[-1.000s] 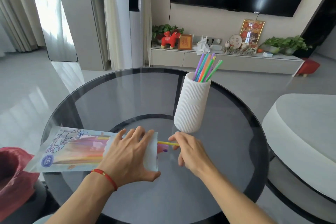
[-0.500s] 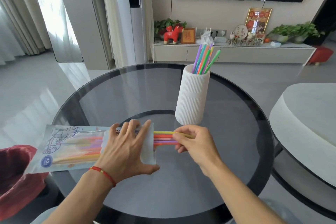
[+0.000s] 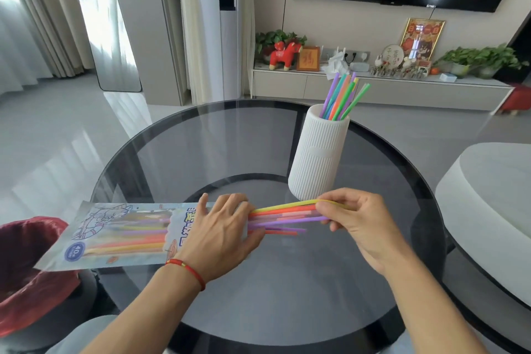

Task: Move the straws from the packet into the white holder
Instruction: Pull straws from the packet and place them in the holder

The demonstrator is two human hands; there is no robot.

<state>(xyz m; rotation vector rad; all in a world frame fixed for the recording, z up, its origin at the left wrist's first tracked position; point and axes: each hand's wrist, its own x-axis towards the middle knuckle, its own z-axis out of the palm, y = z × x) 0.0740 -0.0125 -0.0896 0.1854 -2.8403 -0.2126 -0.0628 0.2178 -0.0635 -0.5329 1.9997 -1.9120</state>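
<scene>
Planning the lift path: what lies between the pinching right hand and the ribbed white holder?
Head view: nothing; only bare dark glass table separates the right hand from the ribbed white holder.

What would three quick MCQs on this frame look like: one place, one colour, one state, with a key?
1. Where does the white holder stand?
A. on the glass table, beyond the right hand
B. on the floor
C. on the TV shelf

2. What colour is the topmost straw in the bundle of straws being pulled out?
A. black
B. yellow
C. white

3. What is the left hand doing?
A. hanging off the table
B. gripping the holder
C. pressing flat on the packet

Key: 1 A, its base sits on the glass; 2 B, a yellow straw arches over the rest; 3 C, the fingers lie spread over the packet's open end.
</scene>
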